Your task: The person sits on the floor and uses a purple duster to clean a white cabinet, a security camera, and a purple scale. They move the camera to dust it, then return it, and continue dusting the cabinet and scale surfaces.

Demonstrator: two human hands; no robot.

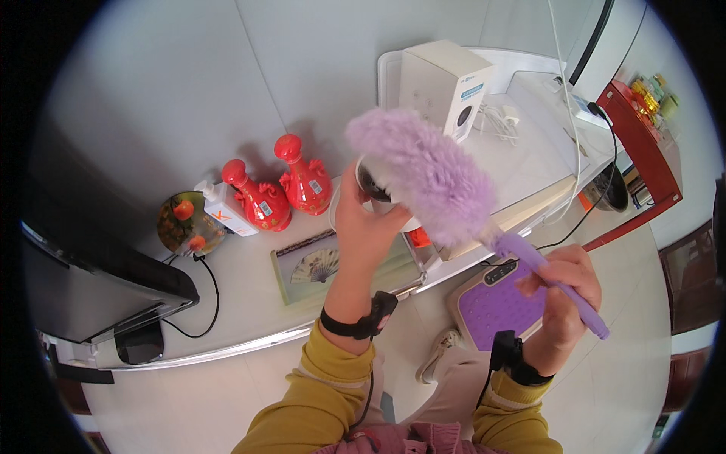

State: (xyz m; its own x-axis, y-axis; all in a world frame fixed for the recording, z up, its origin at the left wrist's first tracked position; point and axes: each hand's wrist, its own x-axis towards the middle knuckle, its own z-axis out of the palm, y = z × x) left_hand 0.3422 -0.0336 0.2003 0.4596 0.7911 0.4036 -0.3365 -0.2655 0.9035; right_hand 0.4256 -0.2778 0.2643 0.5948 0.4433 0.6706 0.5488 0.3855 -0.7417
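Observation:
My right hand (566, 291) is closed round the purple handle of a fluffy lilac duster (423, 170). The duster's head slants up to the left and lies across the front of what my left hand holds. My left hand (367, 223) grips a white device with a dark round face (370, 181), raised over the cabinet top; the duster and my fingers hide much of it, so its exact kind is unclear. Beside that hand, two red gourd-shaped vases (306, 181) stand against the wall. A framed fan picture (314, 266) lies beneath my left wrist.
A white box (442, 87) and a coiled white cable (499, 122) sit at the back right. To the left are a black screen (106, 280), a white pump bottle (227, 208) and a decorated plate (189, 223). A purple-topped footplate machine (503, 306) stands on the floor.

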